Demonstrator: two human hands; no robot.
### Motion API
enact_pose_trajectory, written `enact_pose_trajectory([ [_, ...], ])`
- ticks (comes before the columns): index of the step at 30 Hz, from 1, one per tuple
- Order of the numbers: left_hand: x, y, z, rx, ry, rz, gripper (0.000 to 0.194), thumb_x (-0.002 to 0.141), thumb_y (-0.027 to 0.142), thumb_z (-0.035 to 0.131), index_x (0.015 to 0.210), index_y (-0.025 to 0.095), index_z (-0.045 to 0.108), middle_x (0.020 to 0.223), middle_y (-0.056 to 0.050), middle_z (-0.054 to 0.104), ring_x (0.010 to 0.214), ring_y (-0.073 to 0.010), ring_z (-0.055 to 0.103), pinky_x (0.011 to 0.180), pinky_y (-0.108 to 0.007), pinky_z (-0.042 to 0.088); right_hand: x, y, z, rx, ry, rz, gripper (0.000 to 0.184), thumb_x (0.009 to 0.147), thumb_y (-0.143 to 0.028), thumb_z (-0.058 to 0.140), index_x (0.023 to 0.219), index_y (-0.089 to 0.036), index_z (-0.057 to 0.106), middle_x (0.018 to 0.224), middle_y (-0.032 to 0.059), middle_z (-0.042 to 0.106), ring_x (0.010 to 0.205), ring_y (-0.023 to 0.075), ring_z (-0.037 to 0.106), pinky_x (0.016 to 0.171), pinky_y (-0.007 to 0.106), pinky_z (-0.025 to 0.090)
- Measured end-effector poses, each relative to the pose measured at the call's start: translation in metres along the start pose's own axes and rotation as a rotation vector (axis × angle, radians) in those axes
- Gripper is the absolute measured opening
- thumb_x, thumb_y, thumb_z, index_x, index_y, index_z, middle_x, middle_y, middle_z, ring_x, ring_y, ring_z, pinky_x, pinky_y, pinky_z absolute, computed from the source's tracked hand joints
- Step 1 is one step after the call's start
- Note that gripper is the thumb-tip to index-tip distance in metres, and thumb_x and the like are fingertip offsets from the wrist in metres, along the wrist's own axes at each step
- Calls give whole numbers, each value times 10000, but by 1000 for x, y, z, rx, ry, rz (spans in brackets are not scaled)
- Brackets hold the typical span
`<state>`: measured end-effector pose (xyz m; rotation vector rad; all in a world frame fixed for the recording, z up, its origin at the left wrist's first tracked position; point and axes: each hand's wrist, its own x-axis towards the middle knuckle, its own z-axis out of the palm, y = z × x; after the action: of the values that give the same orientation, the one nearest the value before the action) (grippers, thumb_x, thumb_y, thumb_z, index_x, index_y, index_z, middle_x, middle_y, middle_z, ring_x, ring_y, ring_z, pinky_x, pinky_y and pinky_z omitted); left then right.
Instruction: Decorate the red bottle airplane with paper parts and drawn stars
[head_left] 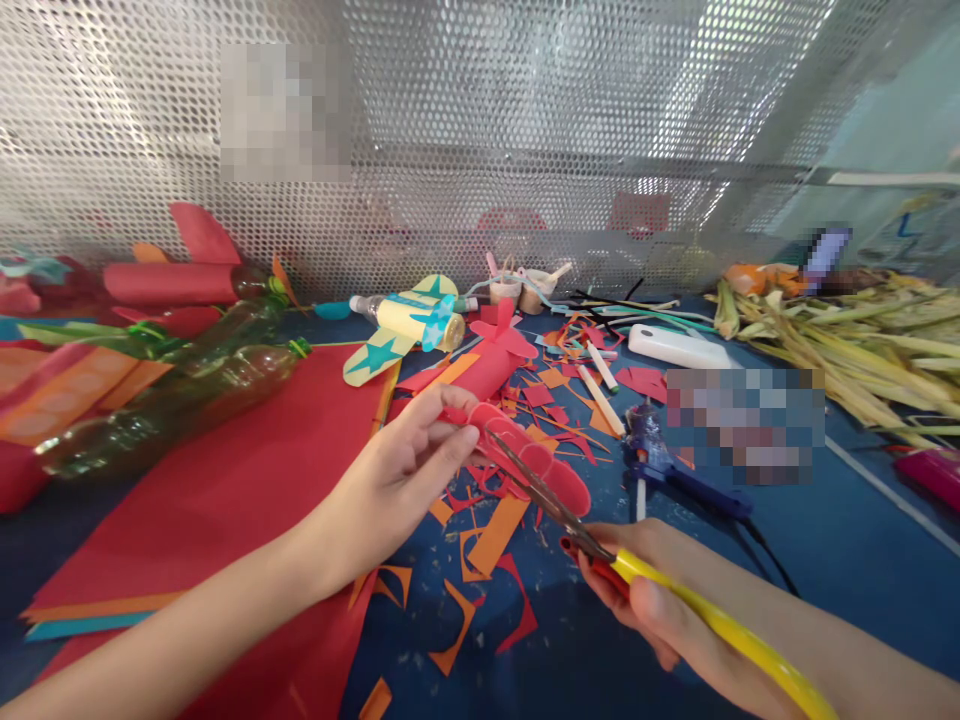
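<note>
And here at the centre, just above the table [570,670], is the red paper piece [566,485], scallop-edged, with drawn lines, slanting between two bare hands. The left hand [390,480] has its upper end, thumb and fingers pinched together on it. The right hand [660,590] has its grip curled around the scissors [540,490], long dark blades lying along the paper; how wide they stand apart, I can't tell.

Risky spot, this! Those tips point straight at the left fingertips, just beside them, so one slip of the right grip could nick skin. The paper looks thin and is held only at one end; if it bends or twists, the cut could wander off the line. And the glue gun [694,490] lies near the right hand: if it's hot, a careless elbow or wrist could catch it.

Out to the containers now: two small cups [537,297] at the back, sticks poking out, their other contents too small to make out. Over on the left, green-tinted bottles [180,405] lie on their sides, and I see no liquid in them. Orange and red scraps [499,530] litter the middle.
</note>
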<state>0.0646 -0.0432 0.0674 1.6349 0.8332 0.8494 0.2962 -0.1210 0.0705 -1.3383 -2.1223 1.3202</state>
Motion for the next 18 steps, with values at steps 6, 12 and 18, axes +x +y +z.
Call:
enact_pose_trajectory([
  [6, 2, 4, 1, -38, -2, 34, 58, 933, 246, 486, 983, 218, 476, 825, 12, 700, 817, -120, 655, 851, -242, 505, 1, 0, 0, 6, 14, -23, 629, 811, -808, 190, 638, -221, 338, 591, -17, 383, 521, 136, 327, 486, 285, 276],
  [12, 0, 7, 2, -74, -4, 42, 37, 933, 217, 484, 970, 217, 482, 860, 10, 705, 850, -113, 660, 838, -218, 513, 0, 0, 2, 25, 31, -40, 636, 825, -795, 164, 665, -219, 382, 612, -5, 429, 535, 140, 356, 491, 289, 296],
  [18, 1, 7, 2, -97, 9, 70, 38, 931, 213, 486, 963, 224, 502, 925, 8, 690, 874, -120, 645, 823, -230, 515, 3, 6, -1, 47, 41, -29, 594, 836, -773, 264, 662, -218, 387, 591, -19, 403, 516, 131, 339, 478, 289, 275],
])
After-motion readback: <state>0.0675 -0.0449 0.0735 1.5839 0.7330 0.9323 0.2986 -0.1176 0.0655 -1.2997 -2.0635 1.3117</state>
